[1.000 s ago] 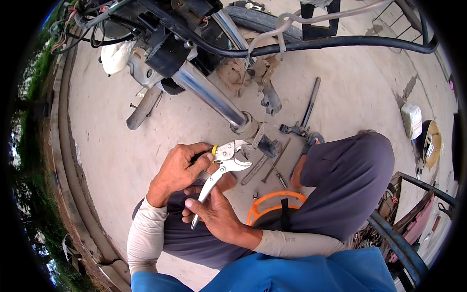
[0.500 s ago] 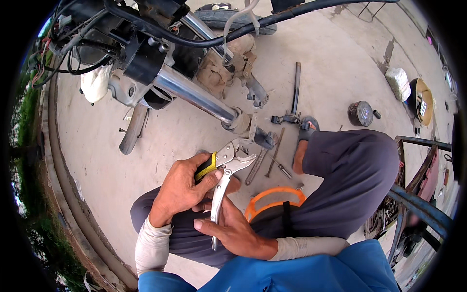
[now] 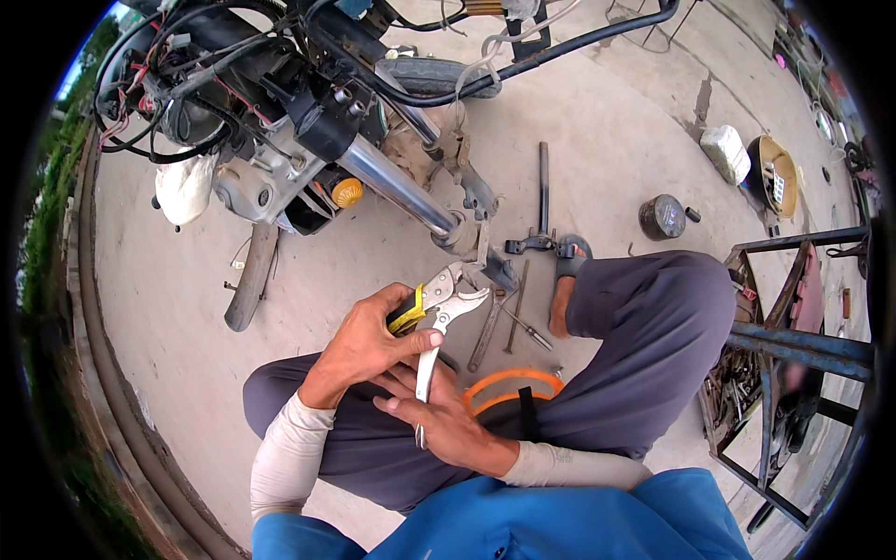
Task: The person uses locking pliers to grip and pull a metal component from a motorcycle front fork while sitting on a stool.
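Note:
A pair of locking pliers (image 3: 427,373) with a yellow-and-black handle and open silver jaws is between my hands. My left hand (image 3: 359,341) wraps round the yellow-and-black handle, with its thumb on the silver lever. Lower down, my right hand (image 3: 457,425) holds the lever's end, thumb across it and fingers behind. The jaws point up beside the lower end of a motorcycle fork tube (image 3: 401,191); whether they touch it I cannot tell. A wrench (image 3: 487,329), a thin rod (image 3: 518,308) and a screwdriver-like tool (image 3: 530,330) lie on the floor just past the pliers.
Loose wires (image 3: 187,84) hang from the motorcycle front at upper left. A steering stem (image 3: 543,191) lies by my foot, and an orange curved frame (image 3: 513,375) by my thigh. A round tin (image 3: 663,217), a white block (image 3: 726,154), a basin (image 3: 777,177) and a metal stand (image 3: 803,345) are rightward.
The view has shifted, showing more of the motorcycle front and a round orange reflector. Both hands still hold the pliers, whose lever has turned slightly more upright.

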`<state>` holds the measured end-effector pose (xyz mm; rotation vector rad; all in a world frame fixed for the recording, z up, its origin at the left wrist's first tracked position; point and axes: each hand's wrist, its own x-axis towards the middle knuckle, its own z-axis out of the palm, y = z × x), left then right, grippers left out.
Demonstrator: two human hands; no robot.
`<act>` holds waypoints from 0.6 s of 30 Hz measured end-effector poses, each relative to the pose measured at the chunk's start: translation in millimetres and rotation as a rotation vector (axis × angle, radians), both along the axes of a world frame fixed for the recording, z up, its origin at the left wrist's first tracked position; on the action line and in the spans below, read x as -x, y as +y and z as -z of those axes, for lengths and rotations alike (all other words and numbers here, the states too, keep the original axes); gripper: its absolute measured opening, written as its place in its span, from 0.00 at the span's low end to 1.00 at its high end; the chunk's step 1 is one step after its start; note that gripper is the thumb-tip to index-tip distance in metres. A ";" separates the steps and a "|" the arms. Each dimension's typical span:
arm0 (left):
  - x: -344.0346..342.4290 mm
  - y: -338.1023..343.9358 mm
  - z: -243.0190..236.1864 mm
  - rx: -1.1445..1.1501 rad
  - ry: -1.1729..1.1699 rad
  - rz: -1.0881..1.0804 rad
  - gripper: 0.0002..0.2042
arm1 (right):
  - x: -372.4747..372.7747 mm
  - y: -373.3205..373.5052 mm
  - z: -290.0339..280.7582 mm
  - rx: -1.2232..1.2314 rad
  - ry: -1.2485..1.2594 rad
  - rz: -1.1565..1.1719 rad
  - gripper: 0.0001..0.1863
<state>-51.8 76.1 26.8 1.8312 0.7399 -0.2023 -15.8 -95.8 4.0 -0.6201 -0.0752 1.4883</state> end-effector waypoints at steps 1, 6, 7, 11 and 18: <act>4.2 -1.5 1.0 0.053 -0.016 0.002 0.27 | -5.1 -3.1 -5.0 0.013 -0.029 -0.030 0.40; 9.5 -29.0 7.9 0.277 -0.089 -0.194 0.24 | -20.6 -19.4 -13.7 0.100 -0.054 -0.134 0.38; 11.3 -32.8 9.4 0.283 -0.103 -0.228 0.24 | -23.5 -20.6 -15.0 0.109 -0.071 -0.148 0.37; 11.4 -38.2 8.5 0.213 -0.110 -0.238 0.25 | -31.6 -24.9 -19.3 0.141 -0.101 -0.177 0.33; 11.8 -54.3 18.4 -0.046 -0.128 -0.226 0.30 | -50.3 -38.4 -15.2 0.145 -0.101 -0.231 0.33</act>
